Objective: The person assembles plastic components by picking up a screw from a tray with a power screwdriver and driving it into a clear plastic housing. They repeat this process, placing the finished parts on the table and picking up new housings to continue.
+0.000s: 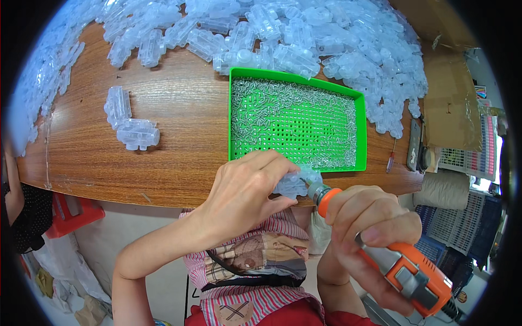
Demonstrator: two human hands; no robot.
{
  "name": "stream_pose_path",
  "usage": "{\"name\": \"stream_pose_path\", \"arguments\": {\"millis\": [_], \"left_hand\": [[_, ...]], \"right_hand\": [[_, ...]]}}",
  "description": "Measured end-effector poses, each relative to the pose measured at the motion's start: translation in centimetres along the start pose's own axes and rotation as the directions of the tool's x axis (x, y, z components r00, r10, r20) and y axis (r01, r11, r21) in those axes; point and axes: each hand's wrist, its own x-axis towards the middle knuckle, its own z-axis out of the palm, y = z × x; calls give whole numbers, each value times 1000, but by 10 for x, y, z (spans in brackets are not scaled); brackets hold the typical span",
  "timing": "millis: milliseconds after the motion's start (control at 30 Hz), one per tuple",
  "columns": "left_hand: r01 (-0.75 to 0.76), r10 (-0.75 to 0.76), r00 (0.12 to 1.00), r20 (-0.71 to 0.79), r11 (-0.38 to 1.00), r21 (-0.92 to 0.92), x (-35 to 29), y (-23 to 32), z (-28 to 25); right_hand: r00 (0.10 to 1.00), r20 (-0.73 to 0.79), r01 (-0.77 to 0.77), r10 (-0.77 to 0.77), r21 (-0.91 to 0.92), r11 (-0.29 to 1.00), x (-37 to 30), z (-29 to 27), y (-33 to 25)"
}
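My right hand [370, 217] is wrapped round an orange and grey electric screwdriver [418, 277], whose tip points left and up. At the table's front edge, my left hand [247, 182] grips a clear plastic part [292, 186] between thumb and fingers. The screwdriver's tip meets that part, though the exact contact point is too small to make out. Just beyond both hands lies a green perforated tray [298, 76] with many small silver screws [261, 108] scattered in it. Two more clear plastic parts [137, 134] rest on the wood, left of the tray.
Clear plastic parts [293, 32] are heaped along the back of the wooden table [185, 163]. A small screwdriver [390, 162] and a phone-like dark object [415, 144] lie at the right edge, by a cardboard box [451, 98]. A red stool [76, 214] stands at lower left.
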Motion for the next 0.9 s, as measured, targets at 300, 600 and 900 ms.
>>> {"name": "stream_pose_path", "arguments": {"millis": [300, 600, 900], "left_hand": [[-17, 17, 1000, -2, 1000, -15, 3, -1, 1], [-42, 41, 999, 8, 996, 73, -5, -3, 2], [233, -52, 935, -351, 834, 500, -44, -29, -99]], "right_hand": [[988, 125, -101, 91, 77, 992, 2, -8, -5], [928, -242, -199, 283, 320, 926, 26, 3, -22], [852, -464, -208, 244, 127, 970, 24, -38, -24]]}}
